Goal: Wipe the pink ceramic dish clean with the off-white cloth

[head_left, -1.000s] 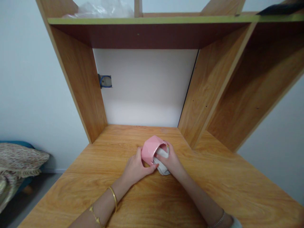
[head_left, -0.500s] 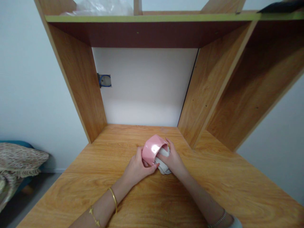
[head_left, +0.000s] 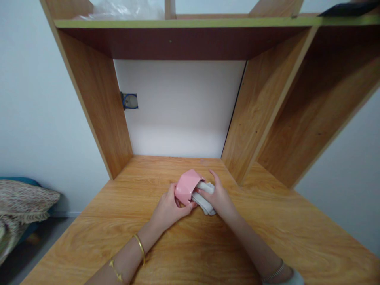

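A glossy pink faceted bowl (head_left: 187,186) is tipped on its side, its opening turned to the right. My left hand (head_left: 170,206) grips it from the left, with the thumb at the lower rim. A folded pale grey cloth (head_left: 204,202) reaches partly into the bowl's mouth. My right hand (head_left: 216,194) holds this cloth at the opening, its thumb on top and one finger raised beside the rim. The bowl's inside is mostly hidden by the cloth.
Both hands are over a wood-grain desk (head_left: 124,233). Upright wooden panels (head_left: 97,103) and a shelf (head_left: 178,23) frame the back. An uncovered wall socket box (head_left: 130,101) shows at left. Clear plastic (head_left: 127,10) lies on the shelf; a woven cushion (head_left: 26,196) sits far left.
My right hand has drawn back slightly to the right, and more of the cloth shows outside the bowl. The bowl and left hand have shifted a little left.
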Tool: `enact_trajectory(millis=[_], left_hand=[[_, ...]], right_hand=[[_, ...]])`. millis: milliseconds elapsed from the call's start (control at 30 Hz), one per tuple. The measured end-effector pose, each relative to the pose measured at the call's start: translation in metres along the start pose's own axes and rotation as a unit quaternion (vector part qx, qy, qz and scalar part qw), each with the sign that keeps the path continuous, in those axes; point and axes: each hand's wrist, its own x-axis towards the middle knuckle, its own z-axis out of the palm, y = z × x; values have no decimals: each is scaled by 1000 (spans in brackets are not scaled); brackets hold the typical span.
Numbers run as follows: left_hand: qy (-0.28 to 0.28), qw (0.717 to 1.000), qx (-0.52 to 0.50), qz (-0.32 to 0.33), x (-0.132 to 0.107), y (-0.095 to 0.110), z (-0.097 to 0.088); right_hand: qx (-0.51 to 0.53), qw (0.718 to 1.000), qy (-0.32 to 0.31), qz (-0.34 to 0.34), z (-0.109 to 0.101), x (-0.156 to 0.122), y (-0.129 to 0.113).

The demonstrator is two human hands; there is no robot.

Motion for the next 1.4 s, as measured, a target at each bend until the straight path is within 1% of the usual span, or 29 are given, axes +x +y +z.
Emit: enact_trajectory(millis=[100,367,467,667,833,933,1067,1267,1400], left_hand=[[-2,1000,-10,-1,0,1,0],[-19,1000,-18,3,-2,8,-4],[-21,1000,-19,1,-3,8,-5],[-5,1000,-11,3,-2,7,-3],[1,1000,-6,7,-2,4,0],[1,1000,-4,6,-1,4,0],[-7,1000,-2,2,-1,5,-1],[-9,1000,7,3,-3,10,-2],[-14,999,31,6,-4,12,-3]], right_hand=[[-31,1000,2,-6,0,0,1],[-47,999,-2,-27,-5,-5,-8],[-54,998,-9,-24,-5,-6,-9],[-99,994,-33,-26,-2,-7,-5],[-144,989,-36,-17,-2,-9,-8],[-135,990,-49,-12,0,-10,-8],[-112,992,-62,2,5,-7,-1],[-17,998,-49,19,14,-1,11],[-4,999,-25,26,13,-1,11]])
